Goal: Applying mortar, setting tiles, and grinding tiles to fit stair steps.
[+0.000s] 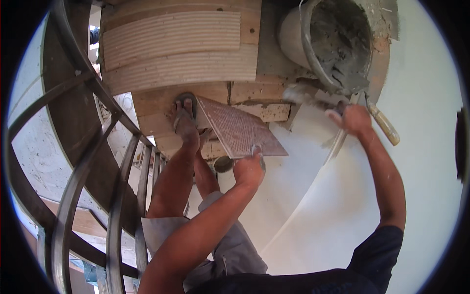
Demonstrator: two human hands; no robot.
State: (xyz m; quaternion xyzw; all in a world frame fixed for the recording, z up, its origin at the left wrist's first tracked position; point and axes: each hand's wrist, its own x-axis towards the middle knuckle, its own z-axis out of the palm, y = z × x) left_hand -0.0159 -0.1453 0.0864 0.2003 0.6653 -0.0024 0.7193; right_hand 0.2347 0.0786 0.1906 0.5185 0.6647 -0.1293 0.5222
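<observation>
My left hand (247, 171) grips the near edge of a tile (240, 130), its patterned, pinkish-brown face turned up, held tilted in front of my feet. My right hand (352, 117) is closed on a trowel (311, 98) whose grey blade is blurred by motion, just below the rim of a bucket (293, 39). Grey wet mortar (338, 44) lies inside the bucket. A second tool with a pale worn handle (384, 125) leans out from the bucket's rim, right beside my right hand.
Curved metal railing (68, 206) runs along my left, with a lower level seen through it. My feet (186, 117) are on wooden-looking steps (259, 90) with ribbed strips (171, 39) above. A pale wall (421, 88) borders the right. A small dark container (223, 164) sits behind the tile.
</observation>
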